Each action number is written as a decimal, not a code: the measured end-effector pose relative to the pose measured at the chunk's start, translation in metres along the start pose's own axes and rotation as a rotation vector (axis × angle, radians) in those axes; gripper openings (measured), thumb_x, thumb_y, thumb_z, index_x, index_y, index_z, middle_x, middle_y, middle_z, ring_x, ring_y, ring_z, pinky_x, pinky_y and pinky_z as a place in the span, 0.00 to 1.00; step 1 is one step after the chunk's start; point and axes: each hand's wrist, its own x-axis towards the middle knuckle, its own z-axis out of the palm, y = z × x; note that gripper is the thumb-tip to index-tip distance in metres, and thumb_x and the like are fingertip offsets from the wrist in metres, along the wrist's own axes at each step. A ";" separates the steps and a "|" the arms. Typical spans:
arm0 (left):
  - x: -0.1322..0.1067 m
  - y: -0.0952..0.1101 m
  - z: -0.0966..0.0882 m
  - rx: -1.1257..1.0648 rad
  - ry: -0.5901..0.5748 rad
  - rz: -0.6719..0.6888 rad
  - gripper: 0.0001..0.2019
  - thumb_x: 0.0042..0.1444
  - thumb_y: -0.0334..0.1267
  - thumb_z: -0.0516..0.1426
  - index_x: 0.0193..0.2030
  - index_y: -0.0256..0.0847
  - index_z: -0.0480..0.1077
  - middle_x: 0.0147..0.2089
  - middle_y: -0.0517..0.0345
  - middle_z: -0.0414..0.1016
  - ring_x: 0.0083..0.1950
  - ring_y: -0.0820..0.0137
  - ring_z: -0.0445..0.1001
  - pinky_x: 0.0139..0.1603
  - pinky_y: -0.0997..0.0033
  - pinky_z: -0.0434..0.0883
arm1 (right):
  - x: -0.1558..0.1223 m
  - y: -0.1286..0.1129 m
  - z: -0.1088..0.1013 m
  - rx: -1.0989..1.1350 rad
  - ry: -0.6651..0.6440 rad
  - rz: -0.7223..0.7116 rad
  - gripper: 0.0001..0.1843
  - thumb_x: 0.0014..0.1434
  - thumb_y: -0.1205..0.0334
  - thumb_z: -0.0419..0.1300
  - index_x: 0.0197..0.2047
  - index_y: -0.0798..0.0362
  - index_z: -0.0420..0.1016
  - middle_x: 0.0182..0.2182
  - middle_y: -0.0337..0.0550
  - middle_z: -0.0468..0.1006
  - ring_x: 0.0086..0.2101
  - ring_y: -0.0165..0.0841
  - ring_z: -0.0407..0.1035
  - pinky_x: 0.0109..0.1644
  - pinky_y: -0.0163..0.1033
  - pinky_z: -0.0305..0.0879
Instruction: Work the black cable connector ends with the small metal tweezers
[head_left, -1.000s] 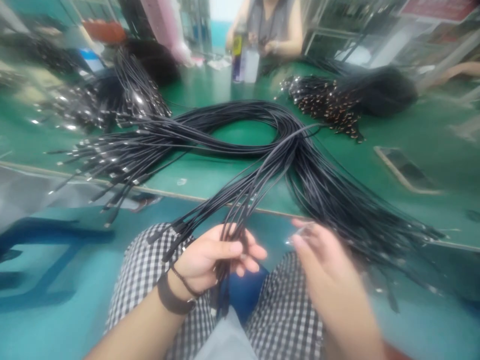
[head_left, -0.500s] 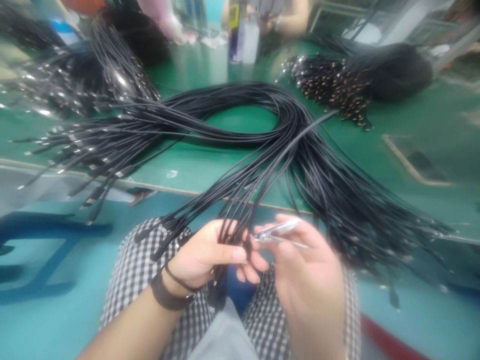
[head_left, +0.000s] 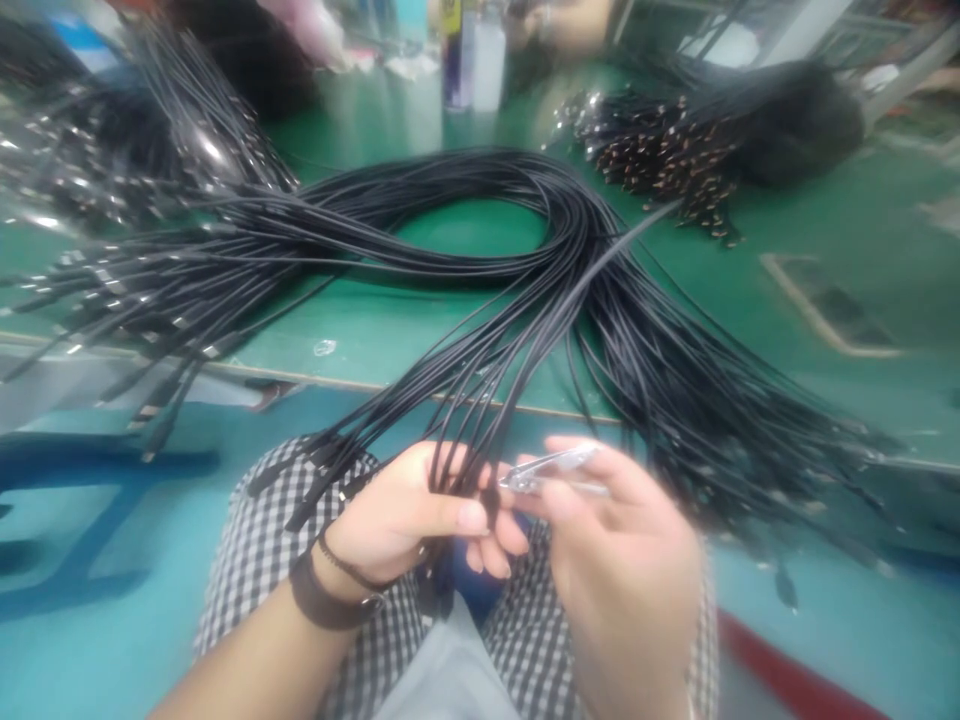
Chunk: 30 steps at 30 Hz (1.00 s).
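Note:
My left hand is closed round several thin black cables, its thumb pressed over them. Their ends hang below the fingers above my lap. In my right hand are small silver nippers, held between thumb and fingers. The tip of the nippers points left and is close to a dark cable end beside my left fingertips; whether it touches is blurred. These cables run up to a large looped bundle of black cables on the green table.
More cable bundles lie at the back left and back right. A spray can and a white bottle stand at the back, near another person's arm. A phone-like flat object is on the right. Loose cable ends overhang the table edge.
The view has shifted slightly, so the table things sit a little further left and higher. The nippers' tip has moved slightly left, and their handles look closer together. Both hands keep their hold.

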 end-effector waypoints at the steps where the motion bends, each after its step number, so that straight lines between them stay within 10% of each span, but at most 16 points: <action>1: 0.000 0.000 0.000 -0.003 0.000 0.001 0.10 0.49 0.37 0.69 0.34 0.33 0.79 0.31 0.51 0.83 0.27 0.70 0.80 0.28 0.79 0.77 | -0.001 -0.002 0.002 -0.025 0.014 -0.011 0.11 0.53 0.69 0.69 0.40 0.49 0.79 0.30 0.39 0.83 0.27 0.32 0.79 0.28 0.28 0.77; 23: -0.001 -0.001 -0.003 0.016 -0.002 0.003 0.10 0.48 0.37 0.69 0.33 0.33 0.79 0.31 0.51 0.83 0.29 0.70 0.81 0.30 0.78 0.77 | -0.003 -0.002 0.008 -0.218 0.096 -0.112 0.07 0.54 0.67 0.68 0.37 0.48 0.78 0.28 0.36 0.83 0.23 0.31 0.78 0.23 0.26 0.75; 30: -0.003 -0.004 0.010 0.148 0.248 0.011 0.10 0.44 0.31 0.70 0.32 0.35 0.76 0.25 0.55 0.81 0.22 0.71 0.78 0.21 0.81 0.74 | -0.009 0.011 0.004 0.063 0.006 -0.138 0.10 0.55 0.68 0.66 0.42 0.49 0.75 0.32 0.40 0.83 0.31 0.36 0.80 0.32 0.37 0.80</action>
